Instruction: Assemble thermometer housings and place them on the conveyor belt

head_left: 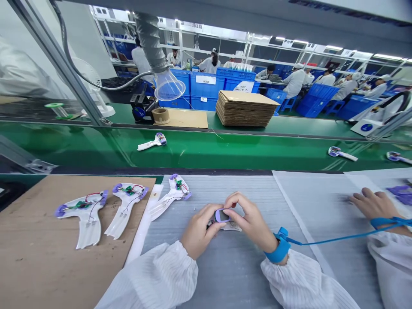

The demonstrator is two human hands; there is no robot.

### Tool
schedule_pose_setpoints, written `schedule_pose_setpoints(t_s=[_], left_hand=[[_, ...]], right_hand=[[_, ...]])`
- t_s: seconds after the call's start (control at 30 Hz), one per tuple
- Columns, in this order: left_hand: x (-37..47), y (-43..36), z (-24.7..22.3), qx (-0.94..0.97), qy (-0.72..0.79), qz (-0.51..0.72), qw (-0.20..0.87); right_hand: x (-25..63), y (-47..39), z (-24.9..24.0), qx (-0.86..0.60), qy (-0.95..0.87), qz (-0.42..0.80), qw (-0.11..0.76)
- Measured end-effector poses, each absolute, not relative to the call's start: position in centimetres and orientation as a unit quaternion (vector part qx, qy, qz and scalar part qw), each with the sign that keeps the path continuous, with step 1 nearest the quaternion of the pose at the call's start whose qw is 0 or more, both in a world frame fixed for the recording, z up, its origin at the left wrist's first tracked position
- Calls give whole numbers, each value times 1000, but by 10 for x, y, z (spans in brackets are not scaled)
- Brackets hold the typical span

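A small purple-framed part with a dark screen [222, 215] is pinched between my two hands above the grey mat. My left hand [199, 227] grips its left side, thumb and fingers closed. On its right side, the thumb and forefinger of my right hand [249, 219] press the frame. Part of a white shell [231, 226] shows just below my fingers, mostly hidden. A white shell with purple ends and a green board [174, 195] lies on the mat left of my hands. Two similar shells [88, 219] [124, 208] rest on the cardboard.
Brown cardboard [38, 240] covers the left of the bench. Beyond the mat runs a green belt [225, 152] carrying several white units. A clear funnel on a hose [167, 83] hangs overhead. At the right is another person's hand [375, 206] with a blue wrist strap and cord.
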State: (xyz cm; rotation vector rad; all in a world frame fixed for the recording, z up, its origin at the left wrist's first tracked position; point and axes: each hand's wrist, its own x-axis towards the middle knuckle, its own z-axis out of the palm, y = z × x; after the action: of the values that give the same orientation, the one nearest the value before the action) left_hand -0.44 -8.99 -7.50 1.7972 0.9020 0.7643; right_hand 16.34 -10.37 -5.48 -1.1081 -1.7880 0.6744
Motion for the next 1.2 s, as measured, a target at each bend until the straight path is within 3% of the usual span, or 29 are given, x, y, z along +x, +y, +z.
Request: schedule_pose_setpoints(t_s=[0.27,0.67,0.93,1.0,1.13,1.2], left_hand=[[-4,-93,-70,782,366,301,406],[-4,-91,-73,639,441,381,502],[4,-96,-75,667,455,477,348],[8,-99,-78,640,457,481,388],[13,-94,-88,494,420,476,594],[11,-89,-89,475,387,487,622]], right_hand=[[163,-107,-48,-434,-780,213,397],[151,-113,-57,-432,-775,236,396],[121,-112,-66,-583,-607,204,500],[116,-113,-66,-588,-587,196,522],[119,-116,-65,-538,-605,196,554],[122,-117,-65,-496,-635,200,558]])
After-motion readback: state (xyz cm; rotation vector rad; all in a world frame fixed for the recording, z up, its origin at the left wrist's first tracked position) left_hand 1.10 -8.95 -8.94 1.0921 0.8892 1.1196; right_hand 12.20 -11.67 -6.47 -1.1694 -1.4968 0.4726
